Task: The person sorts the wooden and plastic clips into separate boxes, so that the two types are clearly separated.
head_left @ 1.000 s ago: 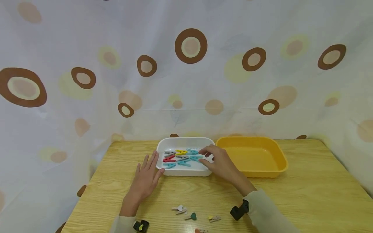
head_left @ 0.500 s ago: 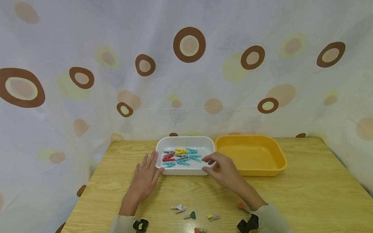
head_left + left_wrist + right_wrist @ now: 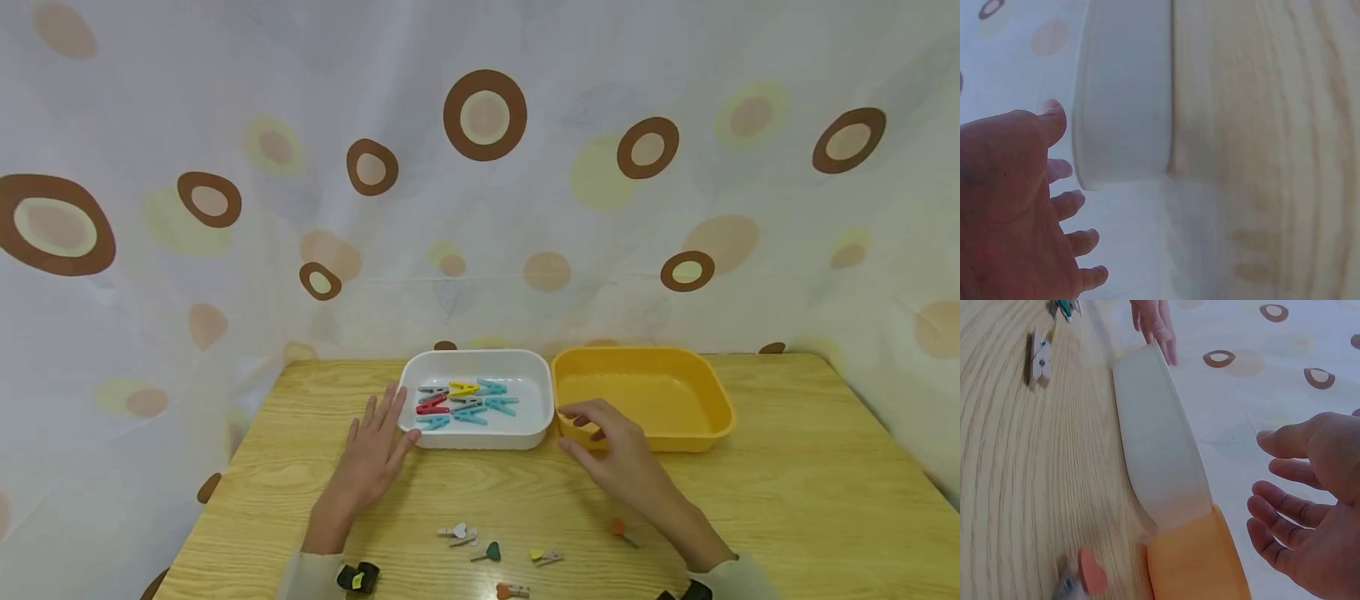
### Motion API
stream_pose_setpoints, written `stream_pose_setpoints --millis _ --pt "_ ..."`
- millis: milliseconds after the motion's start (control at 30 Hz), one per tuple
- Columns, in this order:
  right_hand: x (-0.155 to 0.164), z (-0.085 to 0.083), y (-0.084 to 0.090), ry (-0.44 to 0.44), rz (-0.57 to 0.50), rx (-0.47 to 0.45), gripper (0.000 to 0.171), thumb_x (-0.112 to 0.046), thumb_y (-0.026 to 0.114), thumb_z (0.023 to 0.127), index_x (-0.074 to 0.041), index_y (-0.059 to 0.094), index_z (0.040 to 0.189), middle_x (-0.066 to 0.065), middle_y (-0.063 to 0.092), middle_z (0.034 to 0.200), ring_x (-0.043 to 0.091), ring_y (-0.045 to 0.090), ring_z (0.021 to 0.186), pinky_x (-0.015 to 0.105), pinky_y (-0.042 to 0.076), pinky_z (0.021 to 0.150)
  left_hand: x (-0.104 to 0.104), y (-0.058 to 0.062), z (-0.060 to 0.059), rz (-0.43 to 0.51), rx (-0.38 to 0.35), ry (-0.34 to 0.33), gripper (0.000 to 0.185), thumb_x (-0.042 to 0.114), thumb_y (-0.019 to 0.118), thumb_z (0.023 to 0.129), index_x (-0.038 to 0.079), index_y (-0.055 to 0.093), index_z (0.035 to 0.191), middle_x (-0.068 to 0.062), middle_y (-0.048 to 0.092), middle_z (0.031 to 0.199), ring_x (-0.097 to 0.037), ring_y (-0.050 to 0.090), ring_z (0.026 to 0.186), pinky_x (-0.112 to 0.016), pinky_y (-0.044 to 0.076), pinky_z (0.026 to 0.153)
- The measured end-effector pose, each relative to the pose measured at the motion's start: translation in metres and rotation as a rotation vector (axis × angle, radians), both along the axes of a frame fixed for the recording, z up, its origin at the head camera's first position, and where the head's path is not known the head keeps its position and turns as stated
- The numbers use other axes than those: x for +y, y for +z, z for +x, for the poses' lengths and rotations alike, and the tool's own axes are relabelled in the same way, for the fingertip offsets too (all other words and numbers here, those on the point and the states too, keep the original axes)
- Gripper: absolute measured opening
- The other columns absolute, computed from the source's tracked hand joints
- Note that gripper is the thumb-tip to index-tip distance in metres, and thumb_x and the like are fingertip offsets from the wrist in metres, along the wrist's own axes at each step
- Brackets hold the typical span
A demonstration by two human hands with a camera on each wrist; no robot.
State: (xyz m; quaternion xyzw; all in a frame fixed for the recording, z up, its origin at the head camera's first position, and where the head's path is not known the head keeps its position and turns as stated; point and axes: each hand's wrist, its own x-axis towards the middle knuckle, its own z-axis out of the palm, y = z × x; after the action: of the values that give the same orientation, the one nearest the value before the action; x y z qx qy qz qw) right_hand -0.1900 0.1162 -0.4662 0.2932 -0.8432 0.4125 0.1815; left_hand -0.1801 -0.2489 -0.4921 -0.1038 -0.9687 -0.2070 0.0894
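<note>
My left hand (image 3: 367, 458) rests at the left end of the white tray (image 3: 480, 441), its fingers spread and at the rim. In the left wrist view that hand (image 3: 1016, 200) holds nothing. Several plastic clothespins lie in the tray: a red clothespin (image 3: 432, 406), a yellow clothespin (image 3: 463, 389), and blue and grey ones. Over the front left part of the yellow tray (image 3: 678, 444) hovers my right hand (image 3: 622, 458), its fingers loosely bent. Nothing is between the fingers of the right hand (image 3: 1316, 506) in the right wrist view.
Small wooden clothespins lie on the near table: a white-heart clothespin (image 3: 453, 531), a green-heart one, a yellow one (image 3: 546, 556), an orange-red one (image 3: 512, 591) and an orange-heart clothespin (image 3: 622, 532). The two trays stand side by side before a patterned curtain (image 3: 487, 208).
My right hand has moved from above the white tray's right end to the right and nearer, to the yellow tray's front. The left hand has stayed at the white tray.
</note>
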Motion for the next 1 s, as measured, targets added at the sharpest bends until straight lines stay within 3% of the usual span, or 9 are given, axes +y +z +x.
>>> stream_pose_setpoints --millis 133,300,467,667,767,1000 --pt "0.017 -0.002 0.000 -0.049 0.044 0.040 0.047 -0.007 0.083 0.086 -0.006 0.066 0.130 0.010 0.068 0.121 0.026 0.065 0.107 0.046 0.059 0.080 0.005 0.009 0.004 0.009 0.032 -0.005 0.069 0.040 0.050 0.108 0.012 0.022 0.165 -0.015 0.015 0.170 -0.045 0.011 0.154 -0.072 0.015 0.117" --pt "0.037 -0.002 0.001 -0.081 0.078 0.066 0.057 -0.010 0.083 0.087 -0.004 0.060 0.139 0.014 0.062 0.135 0.036 0.060 0.122 0.055 0.054 0.092 0.019 0.025 0.011 0.003 0.097 -0.024 0.064 0.039 0.058 0.105 0.013 0.038 0.160 -0.015 0.023 0.168 -0.044 0.015 0.154 -0.074 0.015 0.115" --pt "0.056 -0.004 0.002 -0.117 0.100 0.048 0.068 -0.015 0.081 0.091 -0.004 0.049 0.150 0.020 0.053 0.146 0.044 0.050 0.133 0.064 0.044 0.101 0.034 0.034 0.018 0.038 0.223 -0.054 0.051 0.029 0.065 0.102 0.011 0.055 0.149 -0.014 0.043 0.158 -0.040 0.035 0.148 -0.070 0.029 0.112" --pt "0.075 -0.007 0.000 -0.146 0.141 0.025 0.074 -0.022 0.079 0.093 -0.007 0.042 0.155 0.023 0.043 0.154 0.050 0.040 0.138 0.072 0.039 0.099 0.043 0.033 0.031 0.136 0.337 -0.053 0.035 0.018 0.070 0.100 0.010 0.068 0.134 -0.007 0.065 0.136 -0.031 0.059 0.128 -0.059 0.045 0.103" --pt "0.082 -0.011 -0.002 -0.143 0.159 0.044 0.076 -0.023 0.079 0.093 -0.002 0.041 0.155 0.025 0.040 0.155 0.050 0.038 0.139 0.072 0.039 0.100 0.045 0.031 0.038 0.197 0.317 -0.069 0.031 0.014 0.071 0.099 0.010 0.070 0.129 -0.005 0.068 0.130 -0.028 0.063 0.122 -0.054 0.050 0.100" --pt "0.103 -0.016 -0.006 -0.192 0.228 0.018 0.083 -0.032 0.073 0.097 -0.005 0.028 0.162 0.026 0.030 0.162 0.052 0.031 0.145 0.073 0.036 0.103 0.049 0.022 0.050 0.320 0.140 -0.116 0.029 0.009 0.072 0.097 0.011 0.071 0.125 0.000 0.070 0.126 -0.021 0.064 0.122 -0.046 0.053 0.100"
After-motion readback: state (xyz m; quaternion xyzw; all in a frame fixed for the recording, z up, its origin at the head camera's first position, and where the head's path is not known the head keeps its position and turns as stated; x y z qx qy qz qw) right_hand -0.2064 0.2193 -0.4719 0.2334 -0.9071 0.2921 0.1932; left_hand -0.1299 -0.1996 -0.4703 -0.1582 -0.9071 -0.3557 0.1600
